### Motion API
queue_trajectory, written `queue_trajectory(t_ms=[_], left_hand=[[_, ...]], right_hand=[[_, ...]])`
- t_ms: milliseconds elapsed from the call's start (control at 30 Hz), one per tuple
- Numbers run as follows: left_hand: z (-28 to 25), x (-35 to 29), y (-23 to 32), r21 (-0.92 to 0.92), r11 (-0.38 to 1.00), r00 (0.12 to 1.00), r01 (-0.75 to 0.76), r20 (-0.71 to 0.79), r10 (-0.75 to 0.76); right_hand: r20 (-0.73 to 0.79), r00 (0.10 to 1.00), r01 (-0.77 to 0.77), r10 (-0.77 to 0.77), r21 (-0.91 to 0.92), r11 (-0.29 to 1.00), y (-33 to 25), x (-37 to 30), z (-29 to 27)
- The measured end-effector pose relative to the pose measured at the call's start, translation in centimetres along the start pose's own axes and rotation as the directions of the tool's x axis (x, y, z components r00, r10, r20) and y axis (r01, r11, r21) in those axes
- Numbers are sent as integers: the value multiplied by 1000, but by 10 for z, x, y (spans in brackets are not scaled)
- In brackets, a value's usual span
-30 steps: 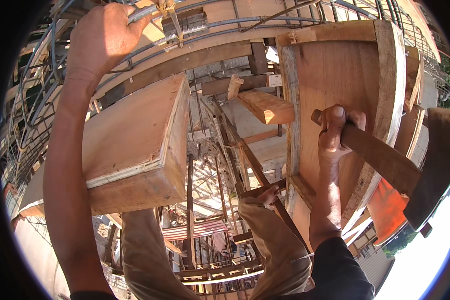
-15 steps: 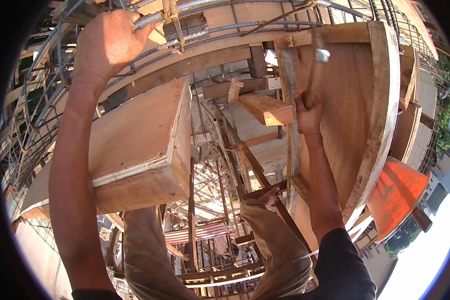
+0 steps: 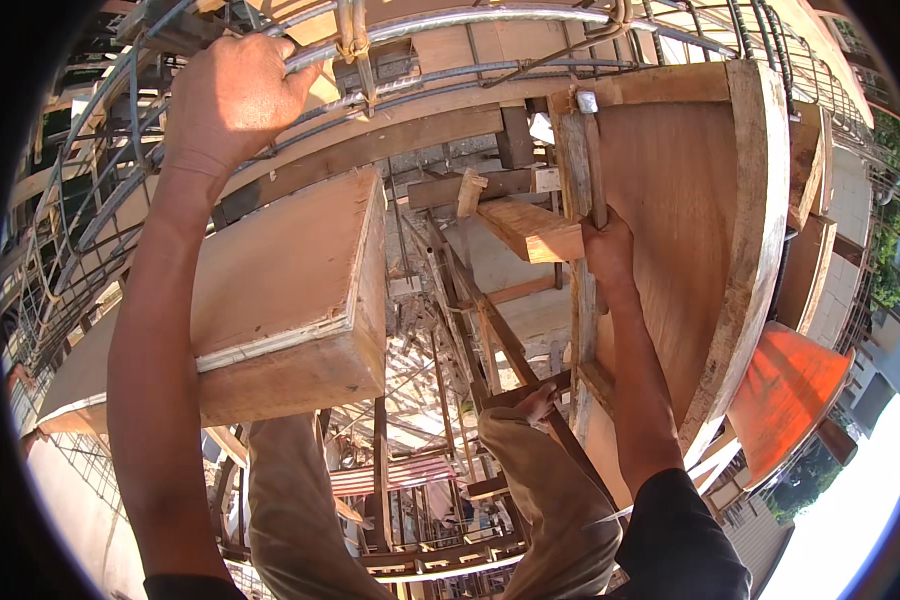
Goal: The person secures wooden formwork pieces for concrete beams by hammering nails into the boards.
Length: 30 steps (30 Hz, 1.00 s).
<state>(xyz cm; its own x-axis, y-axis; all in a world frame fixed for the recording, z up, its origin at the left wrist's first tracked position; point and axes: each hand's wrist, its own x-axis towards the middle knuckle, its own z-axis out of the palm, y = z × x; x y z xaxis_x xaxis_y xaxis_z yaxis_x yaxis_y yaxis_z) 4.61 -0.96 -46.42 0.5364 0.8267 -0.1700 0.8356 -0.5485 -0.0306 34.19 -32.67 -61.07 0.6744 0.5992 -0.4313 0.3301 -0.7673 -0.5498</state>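
Observation:
My left hand grips a steel reinforcing bar that runs across the top of the view. My right hand is closed on the wooden handle of a hammer, whose metal head touches the top corner of an upright plywood form panel. The panel has a timber frame around its edge. A second plywood form box lies to the left, under my left forearm. My legs in tan trousers straddle the gap between the two forms.
A short timber block juts out beside the upright panel. Far below in the gap are scaffolding braces and planks. A cage of steel bars curves down the left. An orange sheet hangs at the right, with buildings beyond.
My right hand swung the hammer from far out at the right up and in, bringing its head onto the panel's top corner. My left hand kept its hold on the bar.

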Motion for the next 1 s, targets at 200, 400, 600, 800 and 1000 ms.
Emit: queue_trajectory(t_ms=[200, 400, 600, 800, 1000], left_hand=[[17, -6, -10, -38, 996, 967, -75, -246, 63], [5, -2, 2, -1, 999, 999, -37, 0, 37], [12, -5, -8, 16, 999, 992, -39, -117, 41], [5, -1, -1, -16, 999, 998, -39, -58, 38], [11, -3, -9, 4, 998, 994, -55, -96, 55]], right_hand=[[-323, 841, 539, -435, 583, 609, -63, -57, -52], [47, 997, -55, 54, 21, 998, -9, 6, -3], [-265, 891, 451, -368, 428, 783, -64, -57, -43], [101, 992, -77, 74, 28, 997, -2, 15, -5], [-140, 934, 345, -329, 593, 727, -89, -67, -52]])
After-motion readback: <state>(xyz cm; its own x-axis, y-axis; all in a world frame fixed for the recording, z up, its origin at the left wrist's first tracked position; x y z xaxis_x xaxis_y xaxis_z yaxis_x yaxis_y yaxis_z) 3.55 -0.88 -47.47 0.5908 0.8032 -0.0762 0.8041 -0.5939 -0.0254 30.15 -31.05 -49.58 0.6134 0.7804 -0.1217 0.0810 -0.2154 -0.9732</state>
